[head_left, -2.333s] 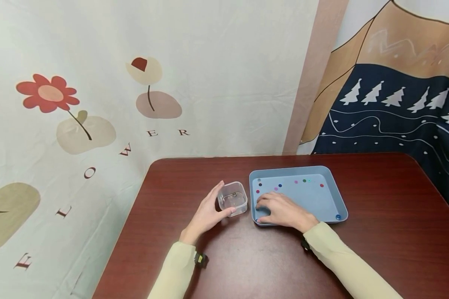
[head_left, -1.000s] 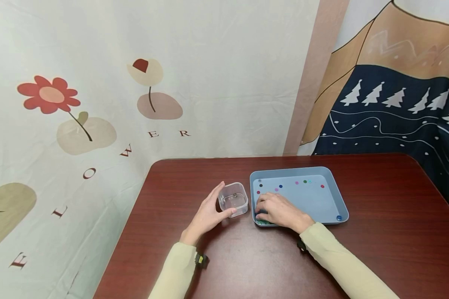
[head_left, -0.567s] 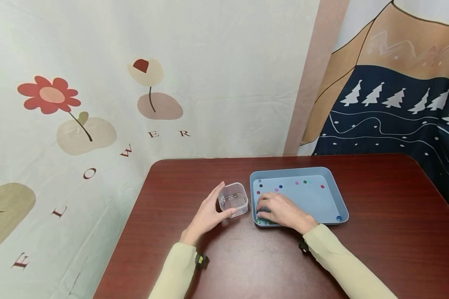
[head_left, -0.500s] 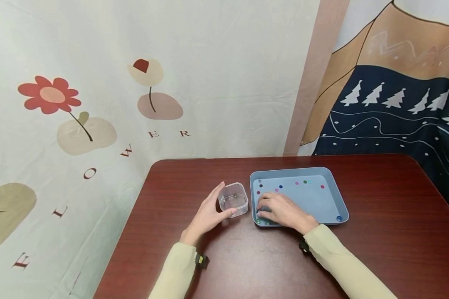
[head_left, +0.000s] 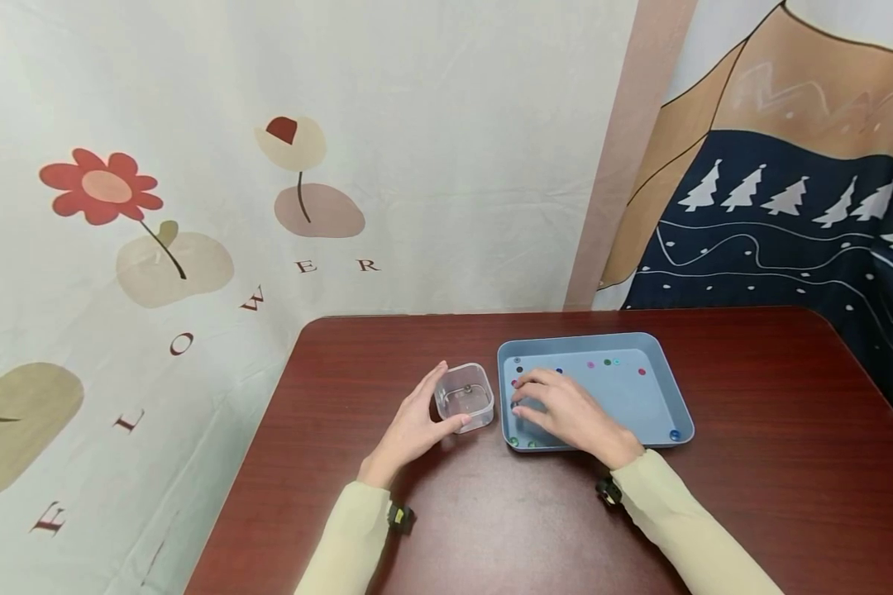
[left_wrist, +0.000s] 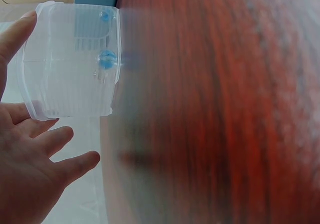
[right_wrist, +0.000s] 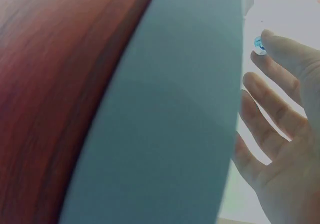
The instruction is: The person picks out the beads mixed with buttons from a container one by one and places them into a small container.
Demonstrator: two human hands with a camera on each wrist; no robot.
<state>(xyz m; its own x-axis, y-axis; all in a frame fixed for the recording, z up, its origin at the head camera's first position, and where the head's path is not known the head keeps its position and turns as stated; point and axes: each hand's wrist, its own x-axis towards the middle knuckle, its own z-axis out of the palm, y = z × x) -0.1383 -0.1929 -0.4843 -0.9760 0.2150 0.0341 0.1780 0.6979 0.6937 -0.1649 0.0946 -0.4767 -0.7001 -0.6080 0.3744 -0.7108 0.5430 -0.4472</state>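
Observation:
My left hand [head_left: 413,426] holds a clear plastic box [head_left: 479,416], thumb at its near side and fingers round its far left side. A small marble [head_left: 468,388] lies in the box; the left wrist view shows a blue marble [left_wrist: 106,59] through its wall. Over the left part of the blue tray [head_left: 632,415], my right hand [head_left: 569,413] pinches a blue-and-clear marble [right_wrist: 259,44] between thumb and forefinger, its other fingers spread. Two green marbles, one at the corner [head_left: 513,442] and another green marble [head_left: 532,445] beside it, lie below the right hand.
A blue marble [head_left: 674,435] rests in the tray's near right corner. Several small coloured round pieces, among them a red piece [head_left: 642,372] and a pink piece [head_left: 591,364], lie toward the tray's back. The brown table [head_left: 484,521] meets a printed curtain [head_left: 454,165] behind.
My right hand has lifted from the tray's near left area with a marble at its fingertips, uncovering green marbles there. My left hand and the box have stayed in place.

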